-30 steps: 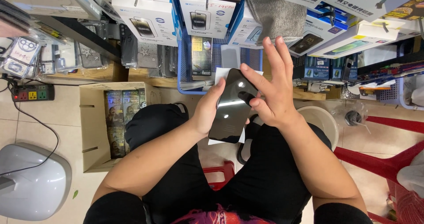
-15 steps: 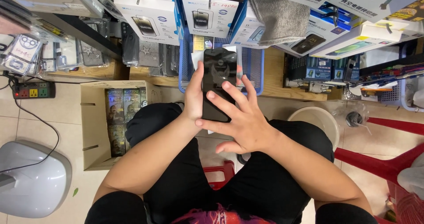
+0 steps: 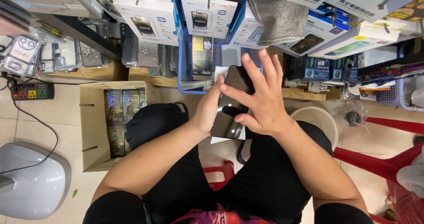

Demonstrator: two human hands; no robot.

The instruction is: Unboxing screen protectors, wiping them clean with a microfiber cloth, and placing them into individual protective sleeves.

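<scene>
My left hand grips a black smartphone by its left edge, screen facing up and tilted, above my lap. A piece of white paper shows under the phone's lower end. My right hand lies spread over the screen with the fingers apart, the thumb and fingertips pressing on the glass. I sit with my knees in black trousers on either side below.
A blue basket with packaged goods stands just beyond the phone. An open cardboard box of packs sits at the left, a power strip and a grey appliance farther left. A white bucket and red stool stand right.
The phone has tilted and dropped slightly toward my lap. My right hand has shifted from the lower screen to the upper right part, fingers spread wider.
</scene>
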